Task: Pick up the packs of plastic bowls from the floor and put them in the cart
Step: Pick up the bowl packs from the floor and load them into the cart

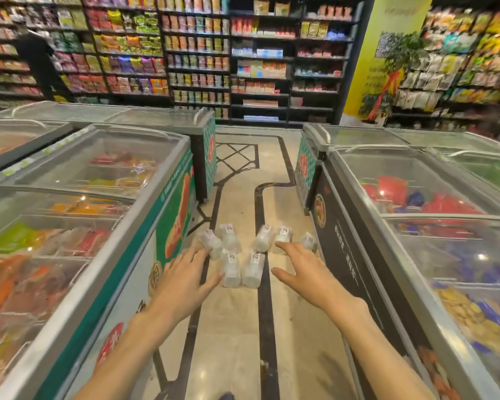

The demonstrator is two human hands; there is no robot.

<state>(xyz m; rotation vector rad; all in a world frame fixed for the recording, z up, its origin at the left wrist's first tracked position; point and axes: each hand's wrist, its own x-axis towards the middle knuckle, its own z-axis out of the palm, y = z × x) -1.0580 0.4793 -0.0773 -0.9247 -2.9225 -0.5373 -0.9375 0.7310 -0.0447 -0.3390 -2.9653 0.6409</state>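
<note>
Several clear packs of plastic bowls lie scattered on the marble floor (237, 336) of the aisle, each with a white barcode label. Two lie side by side in front: one pack (231, 268) and another pack (253, 269). More packs (263, 238) lie behind them. My left hand (185, 280) is stretched out, fingers apart, over the left of the group, holding nothing. My right hand (302, 268) reaches out on the right, fingers spread, also holding nothing. No cart is in view.
Glass-topped chest freezers hem the aisle: a green-sided freezer (145, 215) on the left and a dark-sided freezer (358, 232) on the right. Stocked shelves (260, 59) close the far end. A person in black (38, 62) stands at the far left.
</note>
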